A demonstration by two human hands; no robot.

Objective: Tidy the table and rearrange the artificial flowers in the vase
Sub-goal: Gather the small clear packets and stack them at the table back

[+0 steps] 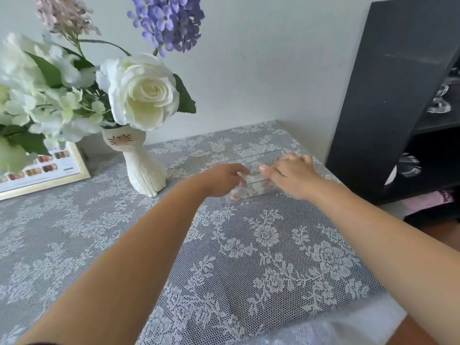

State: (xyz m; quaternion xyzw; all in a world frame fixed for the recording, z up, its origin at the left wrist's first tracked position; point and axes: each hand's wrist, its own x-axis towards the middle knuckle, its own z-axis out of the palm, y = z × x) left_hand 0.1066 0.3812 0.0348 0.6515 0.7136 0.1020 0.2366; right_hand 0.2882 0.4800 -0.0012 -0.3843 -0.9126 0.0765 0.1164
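Note:
A white cat-shaped vase [146, 170] stands at the back left of the lace-covered table [273, 257]. It holds a large white rose [146, 93], a purple hydrangea [169, 23], a pale pink sprig [63, 14] and white-green blooms [47, 105]. To the vase's right lies a clear rectangular tray [251, 194] with small pink-and-white items inside. My left hand [224, 178] grips the tray's left part, fingers curled over its wall. My right hand [291, 175] lies over the right part, thumb at the rim.
A gold-framed picture [47, 173] leans behind the flowers at the far left. A black shelf unit [388, 95] with glass ornaments stands close to the table's right edge. The white wall runs right behind the table.

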